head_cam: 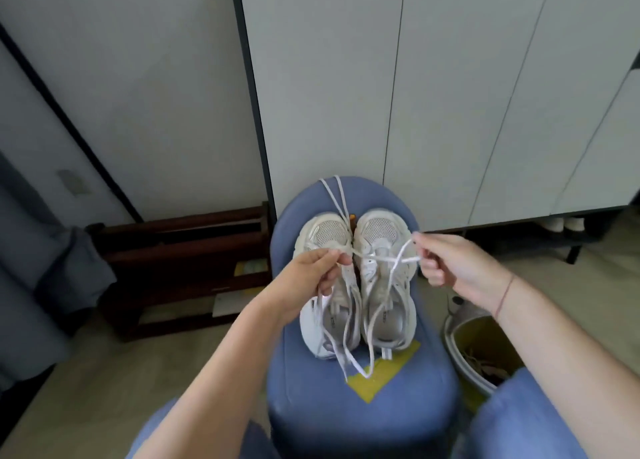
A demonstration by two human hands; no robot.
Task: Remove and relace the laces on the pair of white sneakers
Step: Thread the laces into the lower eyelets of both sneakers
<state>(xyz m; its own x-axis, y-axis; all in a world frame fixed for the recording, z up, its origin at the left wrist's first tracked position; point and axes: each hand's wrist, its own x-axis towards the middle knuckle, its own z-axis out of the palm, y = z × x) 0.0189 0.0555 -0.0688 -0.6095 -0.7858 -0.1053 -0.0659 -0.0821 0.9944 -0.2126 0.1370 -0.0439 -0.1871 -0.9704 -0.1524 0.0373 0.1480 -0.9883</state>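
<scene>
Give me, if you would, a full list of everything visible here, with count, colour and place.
sneakers: two, white, side by side on the stool.
laces: count unclear, white, stretched between both hands, loops trailing over the stool.
stool: one, blue with a yellow patch, centre.
cabinet: one, white doors, dark frame, behind the stool.
rack: one, dark wood, floor left of the stool.
bin: one, grey, floor right of the stool.
left hand: pinches the laces.
right hand: pinches the laces; red thread at wrist.
</scene>
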